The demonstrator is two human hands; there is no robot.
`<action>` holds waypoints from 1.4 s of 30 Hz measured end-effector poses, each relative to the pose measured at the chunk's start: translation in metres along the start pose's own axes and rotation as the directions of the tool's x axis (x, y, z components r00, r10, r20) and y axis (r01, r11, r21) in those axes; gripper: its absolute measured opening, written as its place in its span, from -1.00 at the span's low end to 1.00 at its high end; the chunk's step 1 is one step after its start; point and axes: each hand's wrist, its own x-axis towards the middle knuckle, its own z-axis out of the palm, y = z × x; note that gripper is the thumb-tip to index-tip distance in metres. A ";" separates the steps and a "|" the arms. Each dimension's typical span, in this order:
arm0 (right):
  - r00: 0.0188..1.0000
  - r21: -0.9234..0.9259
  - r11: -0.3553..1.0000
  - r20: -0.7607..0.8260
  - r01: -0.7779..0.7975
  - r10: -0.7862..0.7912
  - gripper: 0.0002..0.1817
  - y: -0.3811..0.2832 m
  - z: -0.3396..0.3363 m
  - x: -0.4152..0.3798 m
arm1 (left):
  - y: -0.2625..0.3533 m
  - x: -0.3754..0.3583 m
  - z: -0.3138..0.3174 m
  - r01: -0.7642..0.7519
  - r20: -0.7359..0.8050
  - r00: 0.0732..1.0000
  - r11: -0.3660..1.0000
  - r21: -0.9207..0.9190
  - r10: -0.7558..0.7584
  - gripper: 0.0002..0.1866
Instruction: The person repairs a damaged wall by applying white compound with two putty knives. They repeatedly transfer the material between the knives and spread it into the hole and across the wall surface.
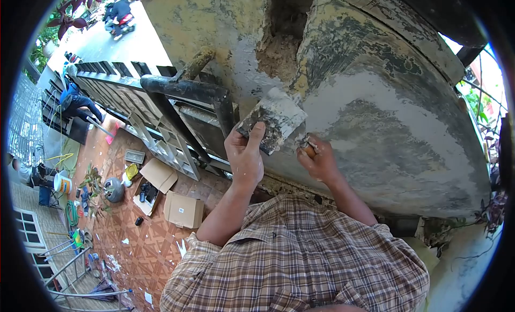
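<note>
In the head view my left hand point(247, 157) grips a flat, plaster-smeared plate point(278, 114), thumb lying across its top face. My right hand point(322, 159) is closed round the wooden handle point(309, 150) of a putty knife, close beside the plate's right edge. The knife's blade overlaps the plate in this view. Both hands are in front of a curved wall point(375, 135) with light grey patches of filler over worn, mottled paint. Above the plate, a deep broken-out gap point(281, 49) shows rough brown material inside.
Left of the wall stands a dark metal gate point(177, 113) with a ladder point(161, 143) near it. Cardboard boxes point(183, 209), a bucket point(63, 183) and a round grey pot point(113, 189) sit on the tiled floor point(123, 247) below. Another person point(80, 101) bends by the gate; a motorcycle point(122, 26) is outside.
</note>
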 end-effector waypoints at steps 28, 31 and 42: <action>0.980 -0.029 0.988 -0.134 -0.151 0.146 -0.84 -0.001 -0.024 -0.013 | 0.008 -0.021 -0.013 0.039 -0.061 0.997 0.997 0.059 -0.036 -0.85; 0.994 -0.124 0.991 -0.105 -0.047 0.034 -0.83 -0.009 -0.023 -0.015 | 0.002 -0.015 -0.014 0.005 -0.072 0.997 0.999 0.036 -0.002 -0.86; 0.995 -0.365 0.926 -0.002 0.095 -0.103 -0.81 0.009 -0.008 -0.025 | 0.012 -0.012 0.014 -0.021 0.068 0.997 1.000 0.001 0.021 -0.85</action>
